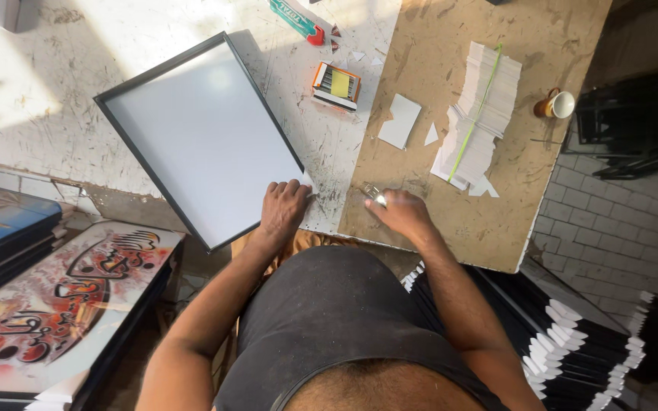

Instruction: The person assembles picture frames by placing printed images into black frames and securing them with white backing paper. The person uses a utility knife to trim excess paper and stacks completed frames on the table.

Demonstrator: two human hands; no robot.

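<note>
Left hand (pixel 283 207) rests fingers-flat on the black-framed panel (pixel 203 133), judged stiff, light, best gripped by its rim; beside the panel, right hand (pixel 397 211) clasps a small metal tool (pixel 375 195).

1. A black sleeveless top (pixel 329 320) is worn, cut low and rounded at the back of the neck.
2. Both arms are left bare from shoulder to wrist.
3. No ring, watch or glove is seen on the left hand (pixel 283 207) or the right hand (pixel 399 213).
4. A strip of orange-brown cloth (pixel 298 242) shows just beyond the top.
</note>
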